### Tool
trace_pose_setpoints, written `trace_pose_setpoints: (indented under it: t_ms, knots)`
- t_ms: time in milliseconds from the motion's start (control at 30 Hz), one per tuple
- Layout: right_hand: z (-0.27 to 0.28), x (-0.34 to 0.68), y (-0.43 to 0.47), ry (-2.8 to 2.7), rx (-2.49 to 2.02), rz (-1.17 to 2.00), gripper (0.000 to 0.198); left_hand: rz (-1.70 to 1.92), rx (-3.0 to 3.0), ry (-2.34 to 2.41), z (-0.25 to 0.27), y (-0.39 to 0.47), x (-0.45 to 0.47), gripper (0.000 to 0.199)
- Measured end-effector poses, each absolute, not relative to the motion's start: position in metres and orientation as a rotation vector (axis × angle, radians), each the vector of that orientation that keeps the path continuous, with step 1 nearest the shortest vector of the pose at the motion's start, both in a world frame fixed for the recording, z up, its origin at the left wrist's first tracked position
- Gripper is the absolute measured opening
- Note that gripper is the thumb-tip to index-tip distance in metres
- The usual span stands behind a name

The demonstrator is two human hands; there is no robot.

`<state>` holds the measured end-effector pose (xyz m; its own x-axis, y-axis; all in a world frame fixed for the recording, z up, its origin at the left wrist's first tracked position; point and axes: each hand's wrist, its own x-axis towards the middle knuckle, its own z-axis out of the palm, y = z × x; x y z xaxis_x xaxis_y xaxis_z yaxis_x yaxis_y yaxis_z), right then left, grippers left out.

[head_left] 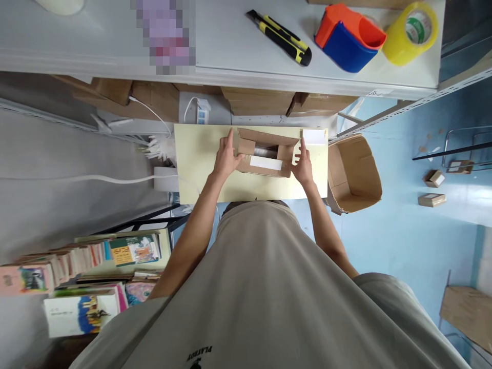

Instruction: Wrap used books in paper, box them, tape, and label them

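A small brown cardboard box (pixel 285 169) lies on the pale yellow tabletop (pixel 200 179) with its flaps raised and its top open. Something greyish shows inside it, too small to make out. A white label or paper strip (pixel 266 162) is on the side nearest me. My left hand (pixel 226 158) grips the box's left end, thumb on the near corner and index finger stretched up along the end. At the opposite end my right hand (pixel 303 165) holds on, its index finger pointing up and its other fingers against the side. White paper (pixel 314 137) lies beyond my right hand.
On the grey shelf above lie a yellow-black utility knife (pixel 280 38), an orange-blue tape dispenser (pixel 349 38) and a yellow tape roll (pixel 411 33). A large open carton (pixel 355 174) stands right of the table. Books (pixel 86 310) fill a rack at lower left.
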<state>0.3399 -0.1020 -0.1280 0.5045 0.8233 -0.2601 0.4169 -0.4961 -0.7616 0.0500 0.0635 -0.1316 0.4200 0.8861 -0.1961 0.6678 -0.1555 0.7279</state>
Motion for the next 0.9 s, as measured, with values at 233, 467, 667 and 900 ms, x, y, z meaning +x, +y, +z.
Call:
trace_pose_setpoints:
  t_ms: [233, 467, 667, 900]
  knots:
    - [-0.126, 0.339, -0.119, -1.010, -1.903, 0.981, 0.063, 0.365, 1.846, 1.203, -0.128, 0.052, 0.040, 0.053]
    - [-0.153, 0.329, -0.135, -0.908, -1.923, 0.927, 0.053, 0.437, 1.724, 1.344, -0.136, 0.009, 0.030, 0.024]
    - [-0.166, 0.326, -0.129, -0.740, -1.904, 0.910, 0.040, 0.475, 1.720, 1.432, -0.148, 0.004, 0.035, 0.017]
    - [-0.169, 0.318, -0.135, -0.665, -1.880, 0.887, 0.039, 0.632, 1.642, 1.438, -0.162, -0.002, 0.038, 0.016]
